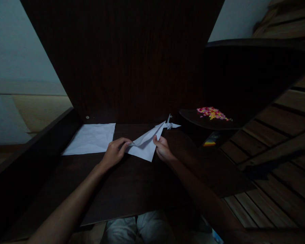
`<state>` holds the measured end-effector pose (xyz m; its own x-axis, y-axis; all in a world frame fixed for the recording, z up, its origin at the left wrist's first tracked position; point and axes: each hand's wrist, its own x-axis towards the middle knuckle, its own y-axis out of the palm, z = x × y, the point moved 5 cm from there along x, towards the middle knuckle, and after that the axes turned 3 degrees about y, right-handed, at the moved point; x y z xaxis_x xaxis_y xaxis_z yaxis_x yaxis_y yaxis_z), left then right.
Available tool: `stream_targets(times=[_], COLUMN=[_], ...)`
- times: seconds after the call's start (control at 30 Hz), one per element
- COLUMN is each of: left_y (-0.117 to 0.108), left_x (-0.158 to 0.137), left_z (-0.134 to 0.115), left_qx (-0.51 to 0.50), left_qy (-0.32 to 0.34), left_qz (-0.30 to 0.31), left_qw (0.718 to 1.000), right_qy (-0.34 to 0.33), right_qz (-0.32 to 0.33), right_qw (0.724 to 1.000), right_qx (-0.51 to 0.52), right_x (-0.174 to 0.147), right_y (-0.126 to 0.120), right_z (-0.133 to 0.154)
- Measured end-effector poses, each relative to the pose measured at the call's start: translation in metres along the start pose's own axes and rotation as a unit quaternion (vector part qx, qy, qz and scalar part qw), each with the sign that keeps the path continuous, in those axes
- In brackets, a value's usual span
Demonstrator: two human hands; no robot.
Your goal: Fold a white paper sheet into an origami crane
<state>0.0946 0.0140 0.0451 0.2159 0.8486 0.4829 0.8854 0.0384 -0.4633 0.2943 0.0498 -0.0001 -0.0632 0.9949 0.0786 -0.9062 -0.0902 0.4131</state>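
Note:
A partly folded sheet of white paper [145, 144] is held above the dark desk between my two hands. My left hand [117, 149] pinches its left corner between thumb and fingers. At the right edge my right hand [162, 147] grips it, thumb on top and the other fingers mostly hidden behind. One flap of the paper stands raised, with its point toward the upper right. Just behind that point sits a folded paper crane [169, 125], its neck upright. Left of my left hand lies a stack of white paper [91, 138].
The dark wooden desk [132, 189] has a tall back panel [132, 67] and a raised left side [33, 142]. On a small rounded shelf [190, 117] at right lies a heap of small colourful pieces [212, 113]. Wooden slats [282, 122] stand farther right.

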Motion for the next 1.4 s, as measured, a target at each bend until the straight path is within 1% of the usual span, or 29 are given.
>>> stream_targets(times=[0.1,0.2,0.23,0.27,0.37,0.5,0.63,0.7,0.8,0.97,1.1,1.2,1.4], left_y=[-0.014,-0.029,-0.032,-0.034,-0.035,-0.031,-0.027,-0.02,-0.012,-0.01,-0.009,-0.009,-0.012], left_x=[0.0,0.0,0.0,0.001,0.004,0.007,0.006,0.004,0.002,0.0,0.0,-0.001,0.0], left_z=[0.009,0.021,0.025,0.028,0.038,0.052,0.064,0.066,0.066,0.071,0.077,0.077,0.076], left_qx=[0.016,0.0,0.0,0.002,-0.015,-0.072,-0.128,-0.172,-0.218,-0.256,-0.288,-0.295,-0.269], left_qy=[-0.035,-0.066,-0.073,-0.081,-0.11,-0.148,-0.194,-0.218,-0.242,-0.256,-0.262,-0.257,-0.244], left_qz=[-0.11,-0.21,-0.229,-0.235,-0.234,-0.2,-0.187,-0.154,-0.112,-0.13,-0.129,-0.121,-0.13], left_qw=[0.993,0.975,0.971,0.969,0.966,0.966,0.955,0.948,0.939,0.923,0.912,0.912,0.922], right_qy=[0.017,0.041,0.051,0.055,0.068,0.072,0.076,0.087,0.096,0.1,0.104,0.104,0.093], right_qz=[0.001,0.0,0.011,0.028,0.048,0.043,0.073,0.076,0.062,0.046,0.053,0.06,0.066], right_qw=[1.0,0.999,0.998,0.997,0.995,0.995,0.994,0.992,0.991,0.99,0.99,0.989,0.99], right_qx=[-0.003,-0.025,-0.037,-0.049,-0.063,-0.057,-0.042,-0.046,-0.067,-0.087,-0.081,-0.082,-0.085], right_x=[0.0,0.002,0.003,0.004,0.007,0.008,0.009,0.01,0.012,0.017,0.016,0.015,0.014], right_y=[-0.002,-0.009,-0.01,-0.011,-0.014,-0.017,-0.013,-0.013,-0.017,-0.025,-0.025,-0.024,-0.022], right_z=[0.004,0.01,0.011,0.012,0.011,0.008,0.005,0.002,-0.002,-0.006,-0.005,-0.005,-0.007])
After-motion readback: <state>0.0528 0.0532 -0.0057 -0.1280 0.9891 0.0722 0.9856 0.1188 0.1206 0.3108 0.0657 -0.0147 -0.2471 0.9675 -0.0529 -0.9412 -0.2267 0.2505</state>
